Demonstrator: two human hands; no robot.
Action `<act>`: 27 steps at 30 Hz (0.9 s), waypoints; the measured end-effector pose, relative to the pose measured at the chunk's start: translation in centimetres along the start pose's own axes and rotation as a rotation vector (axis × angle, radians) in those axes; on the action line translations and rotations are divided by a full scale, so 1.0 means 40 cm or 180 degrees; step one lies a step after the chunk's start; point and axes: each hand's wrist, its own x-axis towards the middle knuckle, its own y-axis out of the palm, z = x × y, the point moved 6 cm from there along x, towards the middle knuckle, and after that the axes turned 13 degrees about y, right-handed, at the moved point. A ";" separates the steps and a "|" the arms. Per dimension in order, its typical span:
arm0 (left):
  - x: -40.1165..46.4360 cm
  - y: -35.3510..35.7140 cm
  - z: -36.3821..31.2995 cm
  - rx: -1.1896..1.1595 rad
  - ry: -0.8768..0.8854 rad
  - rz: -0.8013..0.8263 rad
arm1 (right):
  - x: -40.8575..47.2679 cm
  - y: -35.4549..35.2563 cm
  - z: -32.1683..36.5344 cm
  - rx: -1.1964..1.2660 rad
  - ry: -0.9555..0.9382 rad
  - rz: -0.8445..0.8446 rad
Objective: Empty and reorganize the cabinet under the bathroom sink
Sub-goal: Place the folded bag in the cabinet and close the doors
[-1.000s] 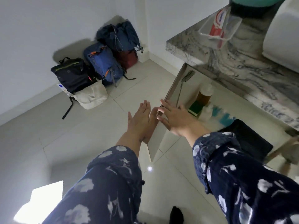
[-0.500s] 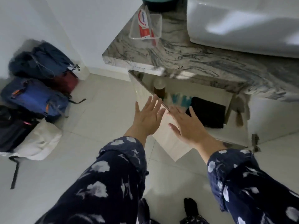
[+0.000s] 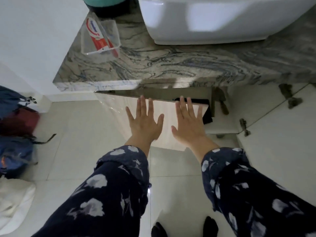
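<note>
We look straight down past our dark floral sleeves [image 3: 119,182] at the cabinet door [image 3: 167,120] under the marble counter [image 3: 171,65]. Both our hands are spread flat with straight fingers and hold nothing. Our left hand [image 3: 144,122] lies over the pale face of the door, its fingertips reaching the door's top edge. Our right hand [image 3: 189,124] lies beside it, nearer the door's free end, fingertips also at that edge. Whether the palms press on the panel or only float just above it, we cannot tell.

The door stands partly ajar: a narrow wedge of dark cabinet opening [image 3: 162,94] shows between its top edge and the counter front, widest at the right. In that gap, just beyond our right fingertips, sits a black item [image 3: 207,115] that is too dark to name.

On the counter a clear plastic tray [image 3: 100,36] holds a red and white toothpaste tube [image 3: 96,34], and the white basin [image 3: 213,19] sits to its right. Backpacks [image 3: 15,130] and a white bag [image 3: 15,202] rest on the tiled floor [image 3: 71,134] at the left. Our dark-socked feet [image 3: 184,228] show at the bottom edge.
</note>
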 end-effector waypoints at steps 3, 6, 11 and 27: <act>0.032 -0.012 0.015 0.0128 0.0100 -0.0043 | 0.063 -0.020 -0.009 0.0004 -0.0032 0.0154; 0.052 -0.019 0.025 0.0187 0.0155 -0.0023 | 0.103 -0.026 -0.005 0.0096 0.0005 0.0339; 0.082 -0.027 0.033 0.0344 0.0165 0.0047 | 0.150 -0.033 -0.006 0.0058 0.0020 0.0498; 0.030 0.033 -0.197 0.0026 0.0959 0.1435 | -0.006 0.013 -0.273 0.0303 0.0628 0.1047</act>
